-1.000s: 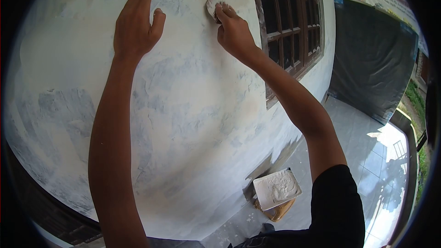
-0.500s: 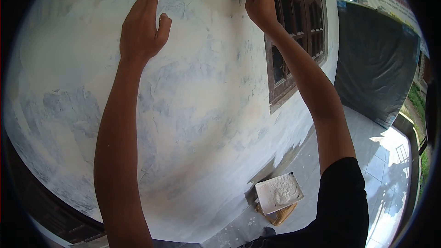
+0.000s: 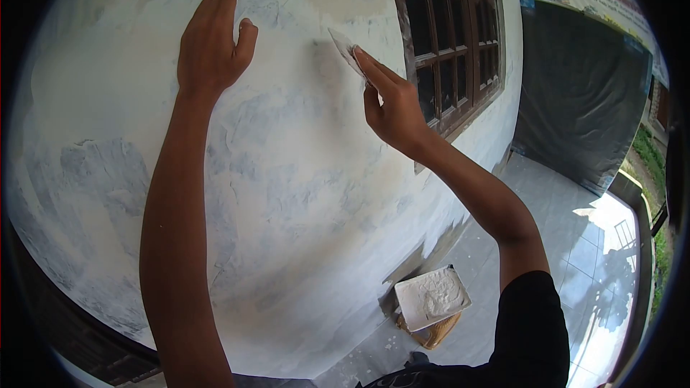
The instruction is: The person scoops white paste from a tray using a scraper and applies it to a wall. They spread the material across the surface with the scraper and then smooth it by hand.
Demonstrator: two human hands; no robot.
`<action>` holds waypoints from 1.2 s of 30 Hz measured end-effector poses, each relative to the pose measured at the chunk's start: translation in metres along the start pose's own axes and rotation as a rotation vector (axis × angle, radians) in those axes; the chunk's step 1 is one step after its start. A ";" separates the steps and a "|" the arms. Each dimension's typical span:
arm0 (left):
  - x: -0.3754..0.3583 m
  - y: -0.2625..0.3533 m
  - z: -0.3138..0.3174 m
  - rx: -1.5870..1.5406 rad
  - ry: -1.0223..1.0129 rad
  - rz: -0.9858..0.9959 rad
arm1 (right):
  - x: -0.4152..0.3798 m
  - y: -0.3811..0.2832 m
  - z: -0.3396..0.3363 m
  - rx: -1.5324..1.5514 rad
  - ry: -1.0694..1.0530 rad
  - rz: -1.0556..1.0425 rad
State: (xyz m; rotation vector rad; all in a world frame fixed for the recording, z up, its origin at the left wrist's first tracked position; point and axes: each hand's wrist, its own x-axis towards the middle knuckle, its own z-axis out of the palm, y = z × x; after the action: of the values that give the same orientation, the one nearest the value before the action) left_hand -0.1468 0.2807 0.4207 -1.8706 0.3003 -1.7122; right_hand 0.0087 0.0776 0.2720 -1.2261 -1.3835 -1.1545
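My left hand [image 3: 212,47] is raised at the upper left, its fingers stretched out against the patchy white wall [image 3: 302,172], with nothing in it. To the left of the brown window, my right hand [image 3: 394,104] grips a thin, pale flat scraper [image 3: 348,56]. The blade points up and left, close to the wall surface, and a shadow falls beside it. White and grey-blue smears cover the wall around both hands.
A brown wooden window [image 3: 449,43] is set in the wall. Below, a white tray of white paste [image 3: 433,297] rests on a tan stool [image 3: 440,332]. A dark sheet [image 3: 586,86] hangs at the right over grey floor tiles [image 3: 543,194].
My right hand has come down and away from the window's top edge, and the scraper now shows clearly. My left hand has shifted only slightly left in view.
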 end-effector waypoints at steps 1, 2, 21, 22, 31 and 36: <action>-0.001 0.000 0.001 0.004 0.001 0.001 | 0.015 0.010 -0.001 0.010 0.072 -0.009; -0.001 -0.002 0.001 0.012 0.003 0.002 | 0.030 0.022 -0.001 -0.025 0.134 -0.022; 0.000 0.002 -0.001 0.017 -0.005 -0.012 | 0.054 0.030 0.053 -0.486 0.040 -0.243; 0.001 0.000 -0.001 0.020 0.002 -0.003 | 0.033 0.012 0.054 -0.458 -0.040 -0.224; 0.000 0.002 -0.001 0.018 -0.005 -0.008 | 0.057 0.013 -0.018 0.392 0.084 0.322; -0.001 0.001 -0.001 0.024 -0.018 -0.011 | 0.139 0.069 -0.016 -0.073 0.185 0.337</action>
State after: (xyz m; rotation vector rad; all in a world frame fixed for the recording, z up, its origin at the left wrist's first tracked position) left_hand -0.1476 0.2803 0.4196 -1.8723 0.2619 -1.6983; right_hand 0.0678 0.0837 0.4164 -1.3091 -0.9613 -1.0571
